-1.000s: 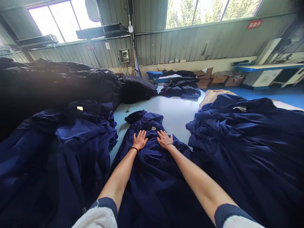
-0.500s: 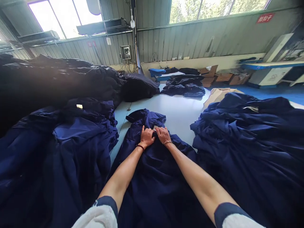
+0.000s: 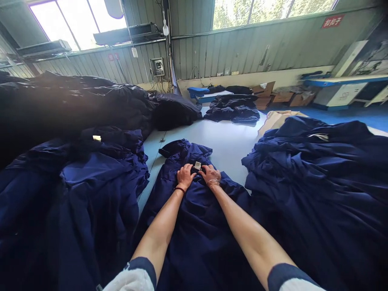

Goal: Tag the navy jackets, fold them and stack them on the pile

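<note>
A dark blue garment (image 3: 200, 226) lies stretched toward me over the light table, its bunched collar end farthest away. A small white label (image 3: 197, 165) shows at its neck. My left hand (image 3: 185, 176) grips the cloth just left of the label, thumb pointing inward. On the label's other side, my right hand (image 3: 210, 174) grips the same garment, its thumb near the left one. Both hands are closed on the fabric; the fingertips are partly hidden in the folds.
Piled blue garments (image 3: 103, 178) lie on the left, with more blue garments (image 3: 318, 173) on the right. Behind the left pile rises a big dark heap (image 3: 75, 101). Folded dark clothes (image 3: 232, 107) sit at the far end of the pale table (image 3: 224, 137).
My hands have drawn slightly apart, and the label between them, partly covered before, is now in plain sight. The whole view has shifted a little.
</note>
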Motion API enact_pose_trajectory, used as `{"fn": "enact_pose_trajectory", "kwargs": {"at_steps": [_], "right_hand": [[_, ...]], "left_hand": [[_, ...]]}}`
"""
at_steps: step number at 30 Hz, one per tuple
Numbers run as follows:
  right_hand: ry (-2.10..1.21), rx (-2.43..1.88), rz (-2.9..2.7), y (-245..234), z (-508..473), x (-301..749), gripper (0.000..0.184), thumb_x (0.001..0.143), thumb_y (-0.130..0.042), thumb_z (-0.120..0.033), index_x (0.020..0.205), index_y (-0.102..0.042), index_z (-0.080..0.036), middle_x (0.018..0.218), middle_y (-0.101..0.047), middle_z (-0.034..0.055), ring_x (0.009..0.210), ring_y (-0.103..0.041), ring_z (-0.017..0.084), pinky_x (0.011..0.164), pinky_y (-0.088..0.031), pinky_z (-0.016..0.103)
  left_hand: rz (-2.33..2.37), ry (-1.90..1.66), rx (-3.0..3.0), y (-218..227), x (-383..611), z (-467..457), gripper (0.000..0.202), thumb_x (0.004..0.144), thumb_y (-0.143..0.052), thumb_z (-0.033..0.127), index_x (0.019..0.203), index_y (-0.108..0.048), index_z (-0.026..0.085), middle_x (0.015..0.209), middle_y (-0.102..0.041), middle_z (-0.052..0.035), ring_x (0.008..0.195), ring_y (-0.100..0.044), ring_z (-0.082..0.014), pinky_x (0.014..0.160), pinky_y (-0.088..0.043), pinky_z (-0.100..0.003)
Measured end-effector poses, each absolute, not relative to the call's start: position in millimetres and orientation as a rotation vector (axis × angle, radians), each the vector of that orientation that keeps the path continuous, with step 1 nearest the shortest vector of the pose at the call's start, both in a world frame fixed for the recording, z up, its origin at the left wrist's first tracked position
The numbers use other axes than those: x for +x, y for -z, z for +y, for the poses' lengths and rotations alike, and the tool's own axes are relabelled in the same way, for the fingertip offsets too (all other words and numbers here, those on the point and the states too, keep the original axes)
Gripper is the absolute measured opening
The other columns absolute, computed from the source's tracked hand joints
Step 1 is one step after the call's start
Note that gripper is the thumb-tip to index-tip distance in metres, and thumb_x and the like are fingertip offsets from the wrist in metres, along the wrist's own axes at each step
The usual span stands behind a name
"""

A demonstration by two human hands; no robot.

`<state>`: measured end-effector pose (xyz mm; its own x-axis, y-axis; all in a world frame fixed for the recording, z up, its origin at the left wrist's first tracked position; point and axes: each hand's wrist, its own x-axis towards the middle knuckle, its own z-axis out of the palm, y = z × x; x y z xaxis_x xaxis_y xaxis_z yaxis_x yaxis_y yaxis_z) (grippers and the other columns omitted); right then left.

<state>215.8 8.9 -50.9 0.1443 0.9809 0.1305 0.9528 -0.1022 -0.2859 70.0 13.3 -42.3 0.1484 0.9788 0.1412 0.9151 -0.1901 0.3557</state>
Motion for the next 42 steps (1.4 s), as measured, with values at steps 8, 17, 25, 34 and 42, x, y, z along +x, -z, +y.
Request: {"fn": "enact_pose_trajectory", "kwargs": {"at_steps": [8, 17, 25, 34, 42], "right_hand": [[-0.130, -2.088, -1.874, 60.8, 14.0, 215.2, 0.031, 0.094, -0.057, -0.041, 0.122, -0.066, -0.033, 0.119, -0.065, 0.0033, 0.105, -0.061, 0.020, 0.084, -0.035, 0.032], [-0.151, -2.016, -1.728, 66.4, 17.7, 213.1, 0.008, 0.089, -0.065, -0.029, 0.093, -0.071, -0.026, 0.107, -0.068, 0.0019, 0.092, -0.061, 0.016, 0.078, -0.028, 0.031], [-0.137, -1.887, -1.723, 68.2, 15.5, 213.3, 0.007, 0.092, -0.056, -0.024, 0.090, -0.062, -0.023, 0.090, -0.071, -0.0012, 0.085, -0.061, 0.015, 0.074, -0.025, 0.029], [-0.119, -1.774, -1.649, 76.7, 18.5, 212.9, 0.016, 0.095, -0.048, -0.030, 0.091, -0.061, -0.022, 0.085, -0.071, 0.0022, 0.077, -0.061, 0.016, 0.076, -0.029, 0.029], [-0.272, -1.714, -1.582, 74.5, 19.1, 217.2, 0.017, 0.091, -0.049, -0.031, 0.097, -0.065, -0.027, 0.079, -0.071, -0.0028, 0.070, -0.062, 0.016, 0.077, -0.037, 0.030]], "left_hand": [[1.866, -0.492, 2.212, 56.9, 70.5, 15.1, 0.045, 0.095, -0.052, 0.039, 0.140, -0.053, 0.033, 0.145, -0.052, -0.0019, 0.120, -0.052, -0.0252, 0.100, -0.042, -0.037], [1.857, -0.706, 2.094, 60.4, 71.0, 18.9, 0.025, 0.089, -0.063, 0.031, 0.113, -0.068, 0.027, 0.117, -0.062, -0.0058, 0.112, -0.057, -0.0214, 0.093, -0.042, -0.032], [1.754, -0.923, 2.096, 63.1, 69.7, 18.6, 0.005, 0.087, -0.065, 0.021, 0.089, -0.069, 0.024, 0.126, -0.062, -0.0031, 0.110, -0.058, -0.0205, 0.088, -0.041, -0.032], [1.688, -1.025, 2.003, 65.8, 70.6, 24.1, 0.012, 0.093, -0.057, 0.025, 0.097, -0.067, 0.028, 0.094, -0.073, -0.0027, 0.092, -0.062, -0.0218, 0.083, -0.038, -0.032], [1.319, -1.264, 1.668, 77.7, 63.9, 34.7, 0.018, 0.086, -0.060, 0.020, 0.095, -0.073, 0.027, 0.095, -0.075, -0.0009, 0.090, -0.066, -0.0189, 0.084, -0.046, -0.030]]}}
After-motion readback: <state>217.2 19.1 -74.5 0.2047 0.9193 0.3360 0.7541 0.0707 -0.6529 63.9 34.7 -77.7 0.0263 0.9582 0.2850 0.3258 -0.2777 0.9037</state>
